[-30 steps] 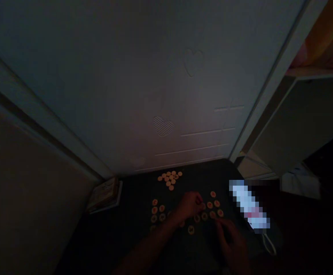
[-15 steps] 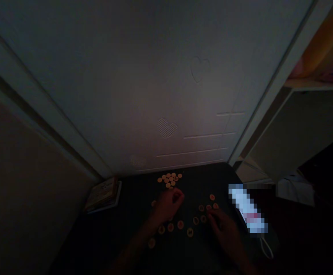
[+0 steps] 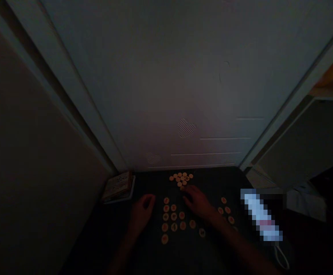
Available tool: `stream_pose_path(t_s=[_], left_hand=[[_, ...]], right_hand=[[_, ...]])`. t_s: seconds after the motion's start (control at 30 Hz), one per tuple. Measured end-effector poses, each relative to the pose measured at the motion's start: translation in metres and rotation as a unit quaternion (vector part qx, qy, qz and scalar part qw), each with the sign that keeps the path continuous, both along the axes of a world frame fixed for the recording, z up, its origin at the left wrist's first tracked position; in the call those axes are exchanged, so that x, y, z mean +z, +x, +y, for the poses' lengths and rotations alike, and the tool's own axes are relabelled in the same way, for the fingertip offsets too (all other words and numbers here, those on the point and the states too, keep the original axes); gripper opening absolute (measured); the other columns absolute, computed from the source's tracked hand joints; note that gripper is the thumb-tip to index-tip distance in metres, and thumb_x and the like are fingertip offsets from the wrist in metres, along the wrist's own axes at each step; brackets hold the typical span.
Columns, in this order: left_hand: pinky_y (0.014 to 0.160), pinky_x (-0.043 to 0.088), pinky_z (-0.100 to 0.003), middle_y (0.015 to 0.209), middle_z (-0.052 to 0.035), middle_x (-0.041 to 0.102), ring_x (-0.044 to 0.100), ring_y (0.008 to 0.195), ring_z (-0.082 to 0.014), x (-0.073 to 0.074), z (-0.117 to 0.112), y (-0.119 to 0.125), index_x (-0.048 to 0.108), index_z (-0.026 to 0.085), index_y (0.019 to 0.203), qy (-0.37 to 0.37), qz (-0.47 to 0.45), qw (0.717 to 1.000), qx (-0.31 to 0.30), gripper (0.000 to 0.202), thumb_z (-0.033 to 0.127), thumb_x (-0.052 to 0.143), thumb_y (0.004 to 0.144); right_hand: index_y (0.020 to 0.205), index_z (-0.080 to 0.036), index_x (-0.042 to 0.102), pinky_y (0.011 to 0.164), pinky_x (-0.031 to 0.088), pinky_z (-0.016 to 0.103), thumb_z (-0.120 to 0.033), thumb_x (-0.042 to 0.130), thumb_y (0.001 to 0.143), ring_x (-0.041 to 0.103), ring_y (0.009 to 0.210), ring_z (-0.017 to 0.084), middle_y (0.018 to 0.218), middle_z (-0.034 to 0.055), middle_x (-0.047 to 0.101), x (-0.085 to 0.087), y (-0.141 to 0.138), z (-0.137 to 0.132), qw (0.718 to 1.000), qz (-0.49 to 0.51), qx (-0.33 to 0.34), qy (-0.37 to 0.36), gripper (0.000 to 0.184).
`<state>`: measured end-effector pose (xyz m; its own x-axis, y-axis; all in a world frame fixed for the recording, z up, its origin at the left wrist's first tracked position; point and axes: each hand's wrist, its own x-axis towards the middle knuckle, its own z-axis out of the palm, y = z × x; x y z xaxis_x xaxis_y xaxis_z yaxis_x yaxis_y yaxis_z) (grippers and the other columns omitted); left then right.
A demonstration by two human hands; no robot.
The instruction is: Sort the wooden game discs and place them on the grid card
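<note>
Tan discs (image 3: 178,179), handling: I should pinch one by its rim, leaving neighbours undisturbed.
Right hand (image 3: 197,201): fingertips at the pile's nearest disc; grip, I cannot tell.
Left hand (image 3: 143,209): loosely curled beside the rows; contents, I cannot tell.
Pile: far side of tabletop (image 3: 212,183), mostly plain faces.
Rowed discs (image 3: 165,217): nearer me, round, reddish or dark marks.

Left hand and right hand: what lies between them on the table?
In the head view, several round, marked discs lie on the dark table between the left hand and the right hand.
</note>
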<state>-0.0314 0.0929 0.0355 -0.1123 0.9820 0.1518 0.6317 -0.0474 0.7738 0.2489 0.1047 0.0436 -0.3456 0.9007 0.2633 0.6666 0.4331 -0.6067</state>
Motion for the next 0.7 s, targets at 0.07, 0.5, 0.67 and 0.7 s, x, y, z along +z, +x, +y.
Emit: stream_pose_path(t_s=[0.07, 0.5, 0.67, 0.7], left_hand=[[0.077, 0.058, -0.035, 0.09, -0.0043, 0.077, 0.073, 0.083, -0.0234, -0.012, -0.003, -0.008, 0.071, 0.023, 0.094, 0.018, 0.017, 1.0, 0.014, 0.033, 0.049, 0.052, 0.09], [0.088, 0.053, -0.039, 0.096, -0.0049, 0.072, 0.067, 0.095, -0.0242, -0.035, -0.007, -0.013, 0.069, 0.024, 0.099, 0.1, 0.102, 0.988, -0.051, 0.025, 0.041, 0.05, 0.096], [0.087, 0.053, -0.039, 0.095, -0.0051, 0.072, 0.066, 0.095, -0.0245, -0.031, -0.009, -0.012, 0.069, 0.024, 0.099, 0.079, 0.102, 0.99, -0.051, 0.025, 0.041, 0.05, 0.095], [0.087, 0.054, -0.039, 0.095, -0.0051, 0.072, 0.067, 0.094, -0.0246, -0.031, -0.009, -0.012, 0.069, 0.024, 0.098, 0.076, 0.102, 0.991, -0.05, 0.026, 0.041, 0.05, 0.095]], right_hand=[[0.124, -0.025, 0.064, 0.104, 0.049, 0.04, -0.022, 0.06, 0.092, 0.06, 0.118, 0.024, 0.125, 0.0095, 0.064, -0.007, -0.01, 0.009, 1.0, -0.01, -0.006, 0.004, 0.032], [0.117, -0.024, 0.068, 0.1, 0.05, 0.038, -0.016, 0.055, 0.096, 0.061, 0.111, 0.021, 0.117, 0.0083, 0.065, -0.012, -0.013, 0.011, 1.0, -0.008, 0.015, -0.012, 0.027], [0.123, -0.024, 0.067, 0.096, 0.053, 0.033, -0.022, 0.049, 0.101, 0.065, 0.105, 0.019, 0.114, 0.0079, 0.066, -0.001, -0.008, 0.0, 0.999, 0.02, 0.016, -0.031, 0.029], [0.122, -0.024, 0.068, 0.096, 0.052, 0.034, -0.024, 0.048, 0.101, 0.065, 0.105, 0.019, 0.113, 0.0076, 0.067, 0.001, -0.007, -0.004, 0.999, 0.036, 0.011, -0.037, 0.028]])
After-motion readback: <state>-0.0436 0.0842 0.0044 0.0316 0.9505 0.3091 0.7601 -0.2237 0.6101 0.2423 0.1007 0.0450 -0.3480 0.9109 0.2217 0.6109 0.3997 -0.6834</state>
